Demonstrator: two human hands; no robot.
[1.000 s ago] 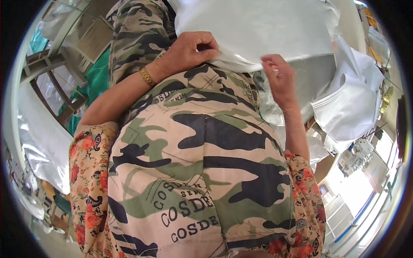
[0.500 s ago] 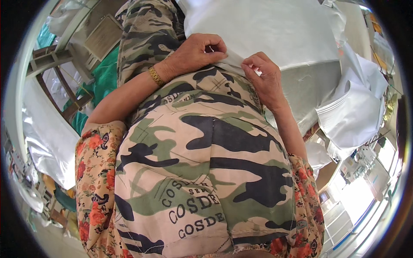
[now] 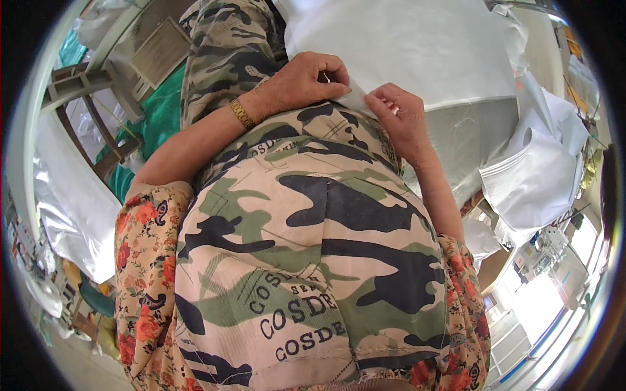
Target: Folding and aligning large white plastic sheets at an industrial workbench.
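Note:
A large, smooth white sheet [image 3: 404,52], of fabric or plastic, spreads out in front of me, and its near corner reaches my lap. My left hand [image 3: 308,81], with a gold-coloured watch [image 3: 241,114] at the wrist, pinches the sheet's edge between thumb and forefinger. A short way to the right, my right hand [image 3: 403,117] holds the same edge, its fingers curled and thumb pressed in. The stretch of edge between the hands looks narrow and pale. What lies under the fingertips is hidden.
A grey surface [image 3: 466,143] shows below the sheet. Folded white sheets [image 3: 531,176] hang in a stack at the right. To the left are a wooden frame [image 3: 98,117], green cloth [image 3: 160,111] and a wrapped white bundle [image 3: 75,208]. My camouflage apron [image 3: 313,260] covers my lap.
Both hands keep their pinch on the sheet's edge and have shifted only slightly. The fingers of my right hand are curled in more. The whole view has moved a little.

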